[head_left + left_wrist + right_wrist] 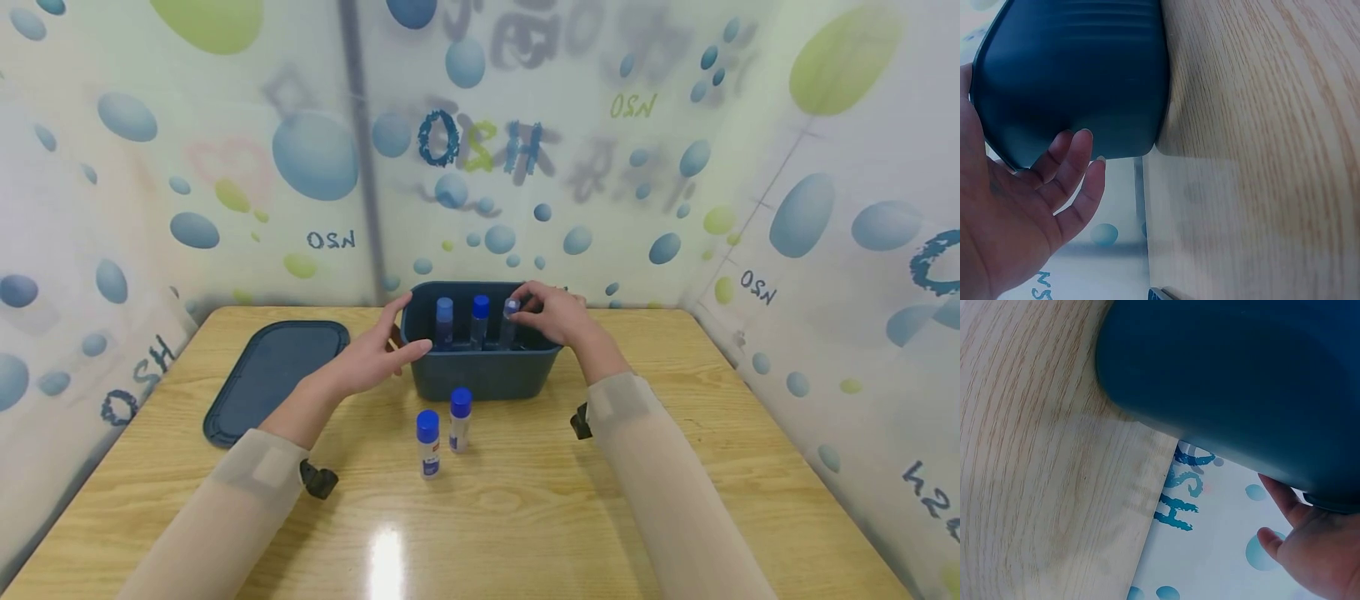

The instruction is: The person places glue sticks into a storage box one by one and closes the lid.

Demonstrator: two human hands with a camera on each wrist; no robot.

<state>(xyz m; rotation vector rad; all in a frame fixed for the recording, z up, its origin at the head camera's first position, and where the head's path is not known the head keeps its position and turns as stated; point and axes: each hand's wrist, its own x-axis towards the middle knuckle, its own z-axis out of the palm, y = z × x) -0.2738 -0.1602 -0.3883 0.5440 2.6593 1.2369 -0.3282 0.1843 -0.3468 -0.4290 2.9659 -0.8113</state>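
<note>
A dark blue bin [480,375] stands at the back of the table. Inside it, two blue-capped glue sticks, a left one [445,321] and a middle one [479,321], stand upright. My right hand [558,315] reaches over the bin's right end and pinches the top of a third glue stick [507,327] in it. At the bin's left end, my left hand [375,354] rests with spread fingers along the rim, thumb over the front edge. The left wrist view shows its loosely bent fingers [1079,162] beside the bin wall. The right fingertips and glue stick are hidden in the right wrist view.
Two more glue sticks, a nearer one [428,446] and a farther one [460,421], stand upright on the table in front of the bin. A flat dark blue lid [273,375] lies to the left, partly behind the left forearm. A patterned curtain [465,217] hangs along the table's back edge.
</note>
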